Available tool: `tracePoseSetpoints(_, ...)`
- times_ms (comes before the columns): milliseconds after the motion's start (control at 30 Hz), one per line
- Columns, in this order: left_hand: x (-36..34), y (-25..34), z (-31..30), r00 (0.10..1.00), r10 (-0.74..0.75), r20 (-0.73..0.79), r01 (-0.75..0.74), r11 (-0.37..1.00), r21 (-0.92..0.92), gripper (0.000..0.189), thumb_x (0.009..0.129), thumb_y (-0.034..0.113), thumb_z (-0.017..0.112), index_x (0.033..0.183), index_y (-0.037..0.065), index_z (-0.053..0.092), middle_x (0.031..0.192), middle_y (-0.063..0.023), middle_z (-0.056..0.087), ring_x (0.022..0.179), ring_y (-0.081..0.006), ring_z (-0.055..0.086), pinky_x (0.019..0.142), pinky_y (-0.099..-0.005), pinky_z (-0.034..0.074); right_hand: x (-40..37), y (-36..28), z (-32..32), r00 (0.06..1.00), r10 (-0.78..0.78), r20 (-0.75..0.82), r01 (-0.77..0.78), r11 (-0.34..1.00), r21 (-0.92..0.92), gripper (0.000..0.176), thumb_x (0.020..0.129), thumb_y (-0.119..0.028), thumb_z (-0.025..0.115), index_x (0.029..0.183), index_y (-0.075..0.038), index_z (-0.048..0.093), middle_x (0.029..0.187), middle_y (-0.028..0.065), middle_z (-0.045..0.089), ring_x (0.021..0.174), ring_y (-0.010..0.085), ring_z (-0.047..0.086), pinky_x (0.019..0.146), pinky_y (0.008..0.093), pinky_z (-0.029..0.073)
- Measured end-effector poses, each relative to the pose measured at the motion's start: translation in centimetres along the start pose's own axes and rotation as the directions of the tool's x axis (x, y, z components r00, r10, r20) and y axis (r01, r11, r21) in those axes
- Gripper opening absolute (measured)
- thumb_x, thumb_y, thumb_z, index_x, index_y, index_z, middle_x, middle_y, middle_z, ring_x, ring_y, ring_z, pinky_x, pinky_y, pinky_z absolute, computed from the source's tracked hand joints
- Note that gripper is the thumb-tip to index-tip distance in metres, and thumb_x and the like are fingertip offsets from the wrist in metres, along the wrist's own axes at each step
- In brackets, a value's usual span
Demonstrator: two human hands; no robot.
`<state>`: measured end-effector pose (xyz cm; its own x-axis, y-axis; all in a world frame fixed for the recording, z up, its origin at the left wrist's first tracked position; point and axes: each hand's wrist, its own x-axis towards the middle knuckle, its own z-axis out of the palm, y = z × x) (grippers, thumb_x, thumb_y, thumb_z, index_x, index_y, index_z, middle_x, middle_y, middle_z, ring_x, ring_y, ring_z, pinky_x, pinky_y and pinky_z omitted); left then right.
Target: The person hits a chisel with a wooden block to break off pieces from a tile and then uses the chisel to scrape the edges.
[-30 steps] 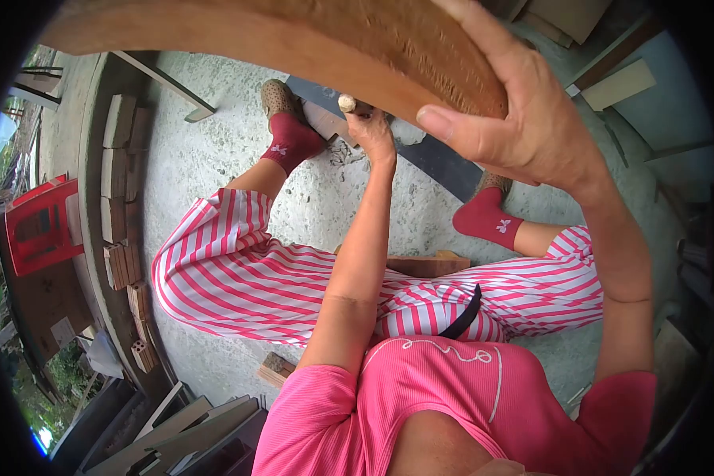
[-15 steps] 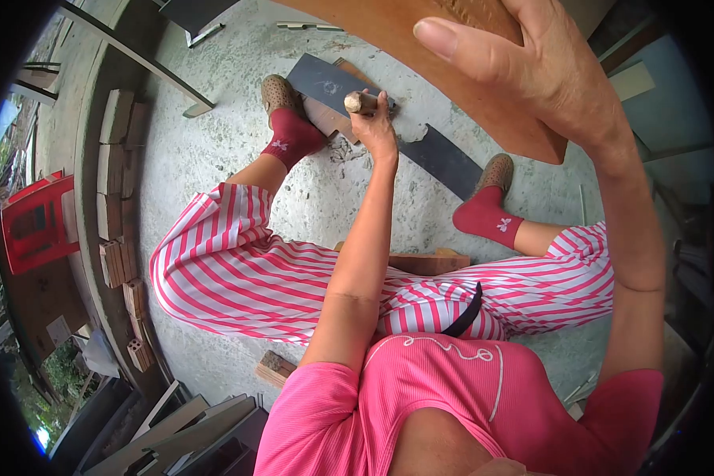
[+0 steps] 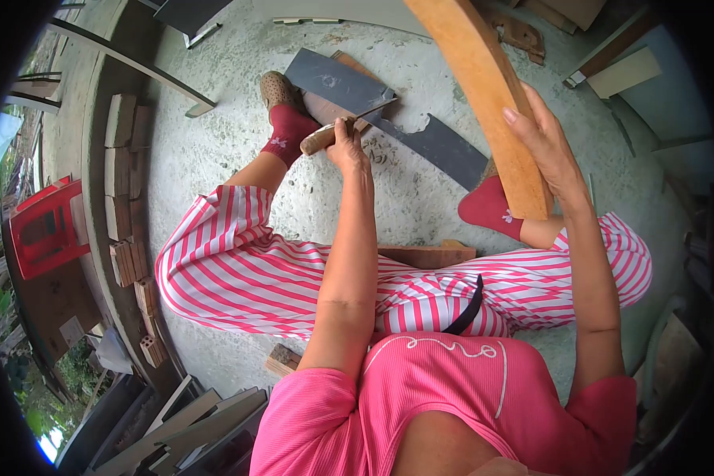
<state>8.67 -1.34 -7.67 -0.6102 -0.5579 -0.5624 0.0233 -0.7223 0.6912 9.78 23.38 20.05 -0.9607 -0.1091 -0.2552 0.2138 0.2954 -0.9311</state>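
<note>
My left hand is closed round the thick wooden handle of a thin-bladed tool. The narrow blade, seen nearly edge-on, points up and to the right over the dark boards; its exact kind cannot be told. My right hand grips a long, curved orange-brown piece of wood, thumb on the near face and fingers round the right edge. The wood's lower end hangs over my right ankle, and its upper end leaves the view. Blade and wood are apart. Beneath the blade lies a dark flat board on the floor, between my feet.
A second dark board with a ragged edge lies near my right foot. Another wooden piece lies between my legs. Bricks line the ledge at left, beside a red plastic stool. Planks lean at lower left.
The curved wood has moved away from the camera, its lower end swinging down toward my right ankle. My left hand has shifted left and turned the tool, so its blade now shows.
</note>
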Motion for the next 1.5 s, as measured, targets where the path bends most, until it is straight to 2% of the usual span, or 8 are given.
tracePoseSetpoints(300,2.3,-1.0,-2.6,0.942,-0.334,-0.035,0.303,0.888,-0.346,0.017,0.082,0.015,0.067,0.093,0.006,0.058,0.09,-0.0052,0.062,0.089,-0.0226,0.058,0.093,-0.0396,0.044,-2.6,4.8,-2.8,0.969,0.219,-0.115,-0.192,0.959,0.209,0.064,0.086,-0.045,0.058,0.131,-0.003,0.043,0.105,0.0103,0.057,0.09,0.0129,0.057,0.076,0.0255,0.046)
tracePoseSetpoints(500,1.0,-0.3,-2.4,0.963,-0.269,-0.005,0.264,0.946,-0.188,0.023,0.082,0.021,0.068,0.095,0.006,0.058,0.093,-0.0067,0.063,0.091,-0.0232,0.059,0.09,-0.0389,0.047,-2.9,4.6,-2.3,0.979,0.129,-0.157,-0.105,0.983,0.15,0.067,0.084,-0.048,0.059,0.132,-0.003,0.043,0.107,0.0129,0.058,0.093,0.0168,0.057,0.081,0.028,0.045)
tracePoseSetpoints(833,-4.2,2.8,6.3,0.8,0.36,0.48,-0.587,0.64,0.497,0.031,0.081,0.017,0.072,0.101,-0.001,0.055,0.094,-0.0097,0.06,0.077,-0.0154,0.06,0.067,-0.0257,0.05,-2.6,5.8,-2.1,0.98,0.093,-0.177,-0.092,0.996,0.012,0.074,0.081,-0.052,0.059,0.133,-0.002,0.041,0.112,0.0177,0.057,0.102,0.0216,0.056,0.088,0.0322,0.042)
tracePoseSetpoints(967,1.7,4.0,2.8,0.996,0.057,0.076,-0.073,0.968,0.239,0.046,0.08,0.025,0.071,0.11,0.002,0.045,0.101,-0.0139,0.059,0.08,-0.029,0.065,0.061,-0.0364,0.056,-2.9,5.6,-2.1,0.978,0.121,-0.168,-0.11,0.991,0.071,0.074,0.081,-0.052,0.059,0.133,-0.002,0.041,0.111,0.0175,0.058,0.101,0.0213,0.057,0.087,0.0318,0.043)
tracePoseSetpoints(1067,5.4,3.0,-2.8,0.955,-0.272,0.118,0.254,0.956,0.146,0.052,0.081,0.035,0.071,0.114,0.003,0.047,0.108,-0.0122,0.057,0.095,-0.0364,0.061,0.079,-0.0452,0.052,-2.7,5.3,-2.2,0.972,0.165,-0.166,-0.152,0.984,0.087,0.075,0.081,-0.052,0.059,0.133,-0.002,0.041,0.108,0.0171,0.058,0.098,0.0215,0.058,0.085,0.0316,0.044)
tracePoseSetpoints(1300,4.9,2.2,-2.1,0.934,-0.356,-0.015,0.352,0.929,-0.117,0.046,0.083,0.031,0.066,0.116,0.005,0.047,0.119,-0.0168,0.051,0.109,-0.0399,0.053,0.094,-0.0538,0.044,-2.3,5.5,-1.2,0.985,0.129,-0.117,-0.127,0.992,0.027,0.077,0.08,-0.054,0.059,0.132,0.0,0.042,0.109,0.0188,0.058,0.099,0.0231,0.058,0.086,0.0323,0.044)
tracePoseSetpoints(1400,0.3,4.3,2.2,0.974,-0.087,0.208,0.044,0.978,0.204,0.039,0.084,0.022,0.067,0.114,0.002,0.05,0.11,-0.0118,0.056,0.102,-0.0283,0.057,0.088,-0.0405,0.047,-2.2,6.5,-1.3,0.987,0.091,-0.128,-0.101,0.993,-0.069,0.078,0.08,-0.055,0.059,0.132,0.001,0.041,0.111,0.0196,0.057,0.101,0.0243,0.057,0.088,0.0335,0.043)
tracePoseSetpoints(1500,-4.8,6.9,8.7,0.635,0.127,0.762,-0.578,0.733,0.359,0.032,0.084,0.01,0.067,0.112,-0.001,0.055,0.1,-0.0067,0.06,0.09,-0.0127,0.058,0.081,-0.0245,0.047,-2.5,6.5,-1.6,0.987,0.124,-0.099,-0.134,0.986,-0.097,0.072,0.082,-0.049,0.059,0.133,0.0,0.041,0.113,0.0166,0.056,0.104,0.0214,0.054,0.09,0.0313,0.041)
